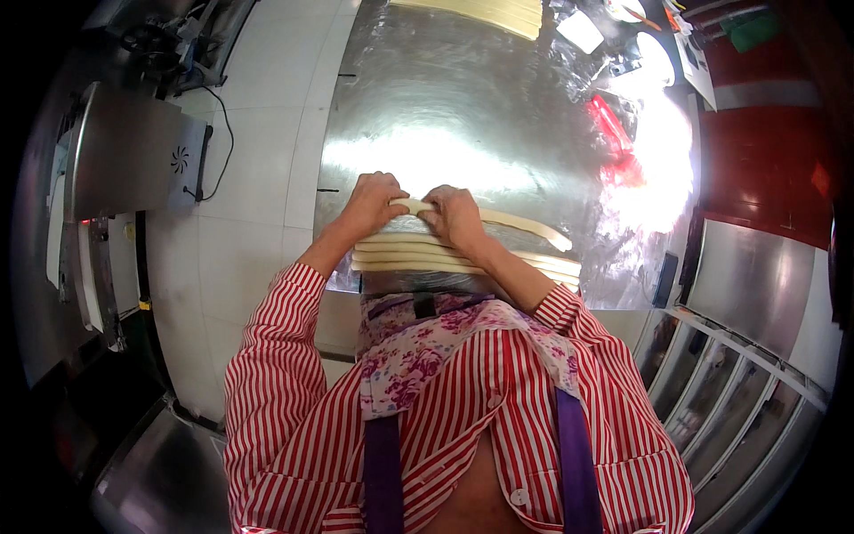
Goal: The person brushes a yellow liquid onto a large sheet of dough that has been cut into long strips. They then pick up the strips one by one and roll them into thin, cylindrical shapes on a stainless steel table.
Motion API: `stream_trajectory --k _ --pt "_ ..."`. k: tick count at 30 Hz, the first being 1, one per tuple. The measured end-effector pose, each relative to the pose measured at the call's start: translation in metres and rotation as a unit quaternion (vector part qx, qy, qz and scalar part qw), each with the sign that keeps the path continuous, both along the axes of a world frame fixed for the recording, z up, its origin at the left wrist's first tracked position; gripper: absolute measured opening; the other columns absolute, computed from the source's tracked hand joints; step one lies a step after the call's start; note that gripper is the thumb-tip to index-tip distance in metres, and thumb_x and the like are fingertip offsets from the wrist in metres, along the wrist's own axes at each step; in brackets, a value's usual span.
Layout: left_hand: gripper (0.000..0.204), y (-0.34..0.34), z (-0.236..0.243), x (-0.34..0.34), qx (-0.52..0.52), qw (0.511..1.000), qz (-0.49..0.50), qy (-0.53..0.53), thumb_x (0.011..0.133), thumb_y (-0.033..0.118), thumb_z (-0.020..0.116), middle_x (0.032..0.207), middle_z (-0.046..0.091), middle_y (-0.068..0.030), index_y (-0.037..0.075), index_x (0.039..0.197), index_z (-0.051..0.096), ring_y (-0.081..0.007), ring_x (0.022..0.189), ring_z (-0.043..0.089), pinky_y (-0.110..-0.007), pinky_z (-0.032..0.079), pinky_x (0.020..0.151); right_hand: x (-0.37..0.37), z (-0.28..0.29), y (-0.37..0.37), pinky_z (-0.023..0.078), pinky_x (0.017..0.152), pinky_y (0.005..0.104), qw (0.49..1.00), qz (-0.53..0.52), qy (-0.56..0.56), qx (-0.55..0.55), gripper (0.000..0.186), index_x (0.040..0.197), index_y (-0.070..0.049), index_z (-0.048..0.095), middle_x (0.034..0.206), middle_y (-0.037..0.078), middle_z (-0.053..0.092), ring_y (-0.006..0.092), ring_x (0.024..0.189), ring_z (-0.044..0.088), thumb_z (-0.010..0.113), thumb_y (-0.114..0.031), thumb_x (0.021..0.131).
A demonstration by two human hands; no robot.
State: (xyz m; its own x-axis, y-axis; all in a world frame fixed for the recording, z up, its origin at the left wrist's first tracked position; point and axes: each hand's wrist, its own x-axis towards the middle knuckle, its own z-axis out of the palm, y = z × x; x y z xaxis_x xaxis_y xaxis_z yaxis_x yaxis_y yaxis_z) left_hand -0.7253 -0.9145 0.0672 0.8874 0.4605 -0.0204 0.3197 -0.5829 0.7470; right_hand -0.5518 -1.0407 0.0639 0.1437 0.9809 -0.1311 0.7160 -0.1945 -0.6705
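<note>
A long pale dough strip (pixel 520 221) lies across the steel worktable in front of me, its right end bent slightly toward me. My left hand (pixel 374 205) is closed on the left end of this strip, thumb and fingers curled round it. A short way to the right, my right hand (pixel 454 216) grips the same strip from above with bent fingers. A short piece of dough shows between the two hands. Nearer to me, several more dough strips (pixel 405 253) lie side by side along the table's front edge, passing under my right forearm, which hides part of them.
The shiny steel worktable (pixel 427 93) carries a flat stack of dough strips (pixel 489 12) at its far side. At the right lie a red plastic bag (pixel 614 133), a white square item (pixel 580 33) and a white bowl (pixel 656 60). A metal rack (pixel 725 383) stands at the lower right.
</note>
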Motion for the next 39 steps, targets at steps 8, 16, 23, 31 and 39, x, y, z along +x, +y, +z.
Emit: stream_trajectory --k 8,16,23,31,39 --pt "0.018 -0.027 -0.026 -0.017 0.089 0.996 0.007 -0.032 0.077 0.011 0.073 0.088 0.061 -0.0106 0.004 0.092 0.068 -0.0307 0.087 0.058 -0.042 0.046 0.078 -0.022 -0.015 -0.01 0.049 0.081 0.0416 0.991 0.076 -0.063 0.096 0.019 0.098 -0.004 0.067 0.096 0.012 0.064 0.032 0.093 0.059 0.07 -0.012 0.081" --pt "0.015 -0.022 -0.012 -0.028 0.087 0.994 0.042 -0.042 0.076 0.01 0.074 0.084 0.06 -0.0088 0.004 0.089 0.068 -0.0292 0.083 0.058 -0.041 0.047 0.075 0.052 -0.01 -0.07 0.046 0.08 0.0427 0.991 0.027 -0.083 0.099 0.015 0.093 -0.006 0.065 0.09 0.012 0.059 0.0316 0.091 0.057 0.067 -0.013 0.081" --pt "0.019 -0.016 0.0 -0.031 0.067 0.994 0.036 0.081 0.075 0.012 0.076 0.089 0.063 -0.0087 0.005 0.092 0.071 -0.0296 0.09 0.06 -0.04 0.048 0.079 0.1 0.0 -0.12 0.047 0.084 0.0416 0.996 0.008 -0.074 0.057 0.021 0.1 -0.004 0.069 0.095 0.01 0.064 0.031 0.093 0.059 0.071 -0.012 0.08" --pt "0.02 -0.09 -0.013 0.092 0.047 0.995 -0.085 -0.037 0.08 0.011 0.072 0.093 0.063 -0.0096 0.005 0.099 0.07 -0.0303 0.089 0.059 -0.04 0.047 0.081 0.115 -0.012 -0.128 0.046 0.085 0.042 0.996 0.001 -0.044 0.071 0.019 0.095 -0.004 0.071 0.093 0.012 0.064 0.0314 0.095 0.059 0.07 -0.013 0.079" --pt "0.027 -0.084 -0.002 0.089 0.071 0.994 -0.076 -0.018 0.08 0.014 0.072 0.095 0.064 -0.0114 0.005 0.105 0.069 -0.0303 0.089 0.059 -0.041 0.046 0.079 0.193 0.017 -0.185 0.05 0.084 0.0422 1.0 -0.023 -0.013 -0.012 0.024 0.1 -0.002 0.072 0.094 0.013 0.064 0.0323 0.094 0.061 0.071 -0.013 0.078"
